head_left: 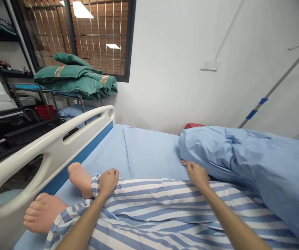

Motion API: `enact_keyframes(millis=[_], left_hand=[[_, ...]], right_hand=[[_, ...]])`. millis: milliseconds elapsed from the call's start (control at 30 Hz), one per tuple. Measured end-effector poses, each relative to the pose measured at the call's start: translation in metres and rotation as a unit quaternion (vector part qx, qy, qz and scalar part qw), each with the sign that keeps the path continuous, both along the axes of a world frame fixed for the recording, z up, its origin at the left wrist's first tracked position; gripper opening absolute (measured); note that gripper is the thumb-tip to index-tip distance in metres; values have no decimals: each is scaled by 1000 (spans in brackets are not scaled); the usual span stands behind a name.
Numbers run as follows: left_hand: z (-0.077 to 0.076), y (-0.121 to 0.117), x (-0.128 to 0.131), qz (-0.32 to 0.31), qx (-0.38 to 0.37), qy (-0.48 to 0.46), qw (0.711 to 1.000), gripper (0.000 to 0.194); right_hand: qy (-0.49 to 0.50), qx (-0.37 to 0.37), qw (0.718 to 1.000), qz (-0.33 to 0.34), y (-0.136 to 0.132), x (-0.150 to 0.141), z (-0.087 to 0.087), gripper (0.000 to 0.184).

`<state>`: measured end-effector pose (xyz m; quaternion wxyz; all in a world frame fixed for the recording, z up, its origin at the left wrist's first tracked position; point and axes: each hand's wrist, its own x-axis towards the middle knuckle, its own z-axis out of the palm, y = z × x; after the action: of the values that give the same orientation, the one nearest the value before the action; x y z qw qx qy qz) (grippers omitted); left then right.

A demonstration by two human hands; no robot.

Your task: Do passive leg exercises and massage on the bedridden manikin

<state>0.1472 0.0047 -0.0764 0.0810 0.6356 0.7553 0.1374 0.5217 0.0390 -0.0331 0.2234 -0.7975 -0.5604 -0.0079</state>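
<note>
Two mannequin-like feet stick out of blue-and-white striped trousers on a bed. My left hand is closed at the far side of the trouser leg, just above the farther ankle, its fingers curled over the striped cloth. Farther up the same leg, my right hand rests by the far edge of the trousers, close to a bunched light-blue quilt. Its fingers are bent inward over the light-blue sheet, and what they hold, if anything, is hidden. The quilt covers the upper part of the legs.
A cream bed-end board rises beyond the feet. Folded green bedding lies on a metal-framed stand beneath a barred window. At the right, a pole with a hook leans across the white wall. Something red shows behind the quilt.
</note>
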Motion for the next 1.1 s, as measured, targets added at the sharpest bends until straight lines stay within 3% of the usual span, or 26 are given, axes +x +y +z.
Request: enact_keyframes(millis=[67, 200, 300, 400, 567, 733, 867, 1000, 1100], left_hand=[[-1, -1, -1, -2, 3, -1, 1000, 41], [-2, -2, -4, -11, 8, 20, 1000, 41], [-3, -3, -9, -44, -15, 35, 998, 35], [-2, -4, -15, -91, -12, 54, 994, 33], [4, -1, -34, -208, -8, 92, 974, 34], [21, -5, -57, -230, 10, 145, 962, 40], [40, -16, -78, -258, 7, 210, 943, 35], [52, -22, -93, -302, -105, 264, 910, 80], [56, -22, -99, -291, -145, 322, 889, 91]], right_hand=[[52, 46, 992, 105, 2, -83, -2, 38], [175, 93, 945, 262, -6, -246, -20, 43], [245, 94, 925, 275, -16, -309, -39, 42], [296, 86, 921, 239, -18, -318, -54, 41], [288, 81, 916, 269, -16, -305, -59, 41], [257, 76, 925, 271, -19, -310, -55, 41], [265, 77, 921, 274, -21, -310, -54, 41], [269, 74, 920, 275, -22, -309, -53, 41], [263, 79, 920, 279, -23, -308, -53, 41]])
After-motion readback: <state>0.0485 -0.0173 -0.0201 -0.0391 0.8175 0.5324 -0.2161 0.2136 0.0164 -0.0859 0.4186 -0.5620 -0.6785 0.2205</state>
